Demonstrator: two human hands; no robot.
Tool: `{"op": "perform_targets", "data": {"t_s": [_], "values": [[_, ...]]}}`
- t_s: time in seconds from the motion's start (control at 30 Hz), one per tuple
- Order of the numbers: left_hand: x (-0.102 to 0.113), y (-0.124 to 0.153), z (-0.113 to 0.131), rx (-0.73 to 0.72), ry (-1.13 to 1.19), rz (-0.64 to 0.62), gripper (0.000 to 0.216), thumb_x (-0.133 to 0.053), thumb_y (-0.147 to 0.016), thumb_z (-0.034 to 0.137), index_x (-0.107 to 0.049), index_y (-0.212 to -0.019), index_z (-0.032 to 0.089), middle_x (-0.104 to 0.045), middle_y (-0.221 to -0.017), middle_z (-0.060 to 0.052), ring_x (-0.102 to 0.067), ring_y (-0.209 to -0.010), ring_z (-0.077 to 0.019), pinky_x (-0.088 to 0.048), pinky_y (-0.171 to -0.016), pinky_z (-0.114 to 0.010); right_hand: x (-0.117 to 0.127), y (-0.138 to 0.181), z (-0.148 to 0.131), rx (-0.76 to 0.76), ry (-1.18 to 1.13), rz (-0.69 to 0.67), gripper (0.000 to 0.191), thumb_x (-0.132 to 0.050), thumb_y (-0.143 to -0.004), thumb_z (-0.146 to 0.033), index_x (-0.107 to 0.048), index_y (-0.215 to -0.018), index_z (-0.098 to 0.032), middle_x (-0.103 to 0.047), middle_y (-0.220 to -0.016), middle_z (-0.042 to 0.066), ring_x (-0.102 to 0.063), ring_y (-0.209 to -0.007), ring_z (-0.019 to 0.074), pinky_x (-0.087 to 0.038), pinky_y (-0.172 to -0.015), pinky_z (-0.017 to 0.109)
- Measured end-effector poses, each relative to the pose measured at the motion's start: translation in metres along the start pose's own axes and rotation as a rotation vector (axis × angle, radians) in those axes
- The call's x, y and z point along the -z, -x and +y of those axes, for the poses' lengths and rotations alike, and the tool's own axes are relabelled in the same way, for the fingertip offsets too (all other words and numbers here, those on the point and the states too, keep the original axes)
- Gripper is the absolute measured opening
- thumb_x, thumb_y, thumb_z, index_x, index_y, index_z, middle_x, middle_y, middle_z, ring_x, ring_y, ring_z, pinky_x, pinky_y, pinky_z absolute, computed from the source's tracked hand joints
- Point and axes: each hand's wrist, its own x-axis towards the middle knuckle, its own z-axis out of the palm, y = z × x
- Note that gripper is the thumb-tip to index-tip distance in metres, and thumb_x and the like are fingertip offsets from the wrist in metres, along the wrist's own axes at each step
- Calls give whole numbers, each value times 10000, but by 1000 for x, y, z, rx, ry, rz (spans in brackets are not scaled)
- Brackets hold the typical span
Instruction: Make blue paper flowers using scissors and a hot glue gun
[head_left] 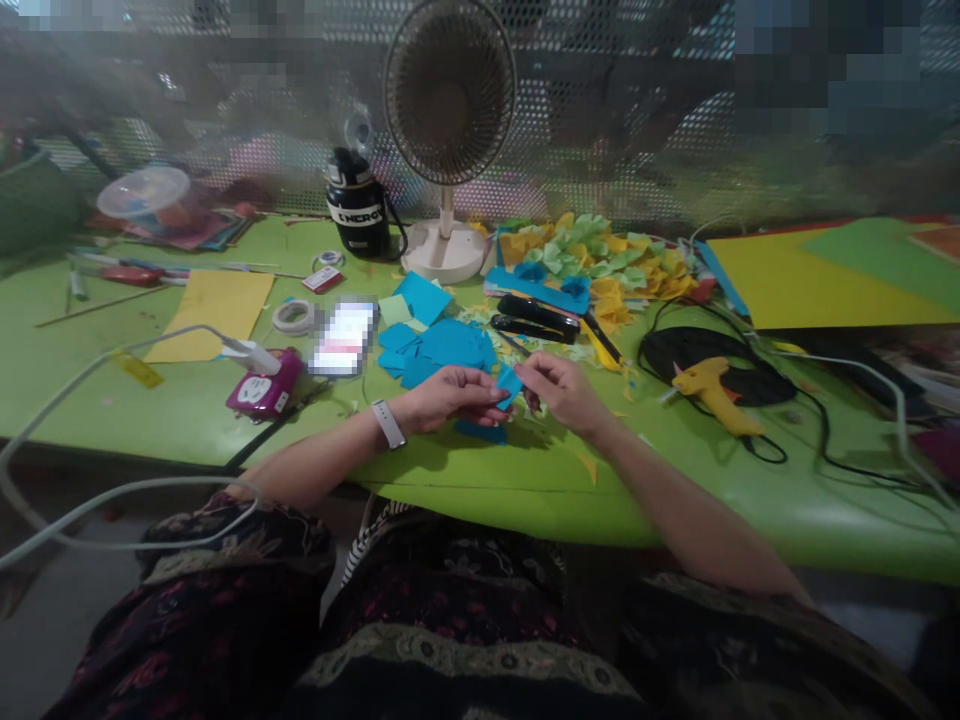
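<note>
My left hand point(450, 395) and my right hand point(562, 390) meet over the green table point(187, 420), both pinching one small blue paper piece point(510, 383) between their fingertips. A white watch sits on my left wrist. Just behind the hands lies a heap of blue paper squares point(439, 350), and another blue piece point(481, 432) lies on the table under them.
A yellow glue gun point(712, 395) with black cord lies to the right. Black scissors and a stapler point(536, 318) lie behind. Folded yellow and green papers point(600, 255), a desk fan point(448, 140), a black jug point(358, 205), tape rolls point(294, 315), a phone point(343, 338) and yellow sheets stand about.
</note>
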Motion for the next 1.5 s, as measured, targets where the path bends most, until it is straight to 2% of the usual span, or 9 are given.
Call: {"op": "perform_targets", "data": {"t_s": [0.23, 0.4, 0.7, 0.97, 1.03, 1.1, 1.2, 1.3, 1.5], "values": [[-1, -1, -6, -29, -40, -2, 237, -850, -732, 245, -661, -780, 111, -752, -746, -57, -724, -696, -132, -589, -762, -296, 0, 3, -3, -75, 47, -92, 448, -634, -823, -638, -535, -704, -217, -539, -541, -33, -506, -495, 114, -409, -493, 261], [-2, 0, -8, -31, -63, -53, 294, -884, -678, 288, -682, -794, 108, -751, -731, -45, -720, -667, -135, -591, -763, -299, -4, 3, 2, -22, 140, -121, 421, -651, -814, -601, -542, -702, -210, -508, -554, -39, -452, -495, 106, -351, -476, 255], [2, 0, -9, -18, -74, -92, 364, -905, -634, 336, -674, -802, 110, -757, -784, -62, -738, -724, -161, -594, -777, -326, 2, 3, -1, -140, 36, -201, 424, -522, -894, -601, -493, -699, -226, -510, -556, -36, -494, -484, 121, -397, -487, 267], [0, 0, -8, -120, -217, -118, 424, -861, -658, 478, -689, -765, 105, -694, -693, -3, -676, -632, -109, -584, -712, -279, 1, 2, 8, 197, 364, -199, 434, -474, -953, -516, -445, -641, -214, -386, -557, -49, -352, -531, 104, -292, -516, 270], [1, 0, -8, -138, -199, -108, 430, -863, -657, 480, -675, -770, 110, -697, -703, -7, -692, -648, -126, -586, -713, -292, 2, 3, 6, 211, 368, -135, 412, -466, -971, -474, -453, -649, -217, -401, -545, -49, -371, -513, 105, -319, -511, 271], [2, -1, -7, -182, -131, -43, 435, -867, -655, 478, -658, -783, 119, -690, -696, -1, -711, -668, -143, -586, -713, -294, 5, 4, 5, 266, 370, 24, 325, -495, -970, -417, -504, -711, -219, -473, -576, -37, -432, -518, 113, -379, -523, 274], [5, -3, -5, -257, 24, 89, 416, -877, -658, 448, -645, -789, 129, -679, -700, 13, -716, -689, -140, -590, -762, -306, 10, 5, 4, 522, 456, 196, 113, -598, -899, -311, -610, -972, -225, -664, -902, 61, -630, -784, 188, -518, -665, 330], [7, -4, -4, -266, 157, 124, 344, -883, -680, 362, -675, -811, 122, -699, -753, 2, -693, -707, -114, -578, -862, -343, 11, 5, 7, 756, 591, 131, 359, -640, -852, -245, -617, -1210, -260, -595, -1312, 125, -586, -1201, 284, -553, -891, 446], [5, -3, -6, -199, 227, 48, 343, -913, -632, 343, -692, -772, 121, -716, -786, -7, -683, -728, -104, -563, -860, -317, 8, 7, 12, 834, 640, 91, 241, -623, -918, -194, -734, -1075, -339, -586, -1384, 54, -563, -1264, 260, -526, -995, 469]]}}
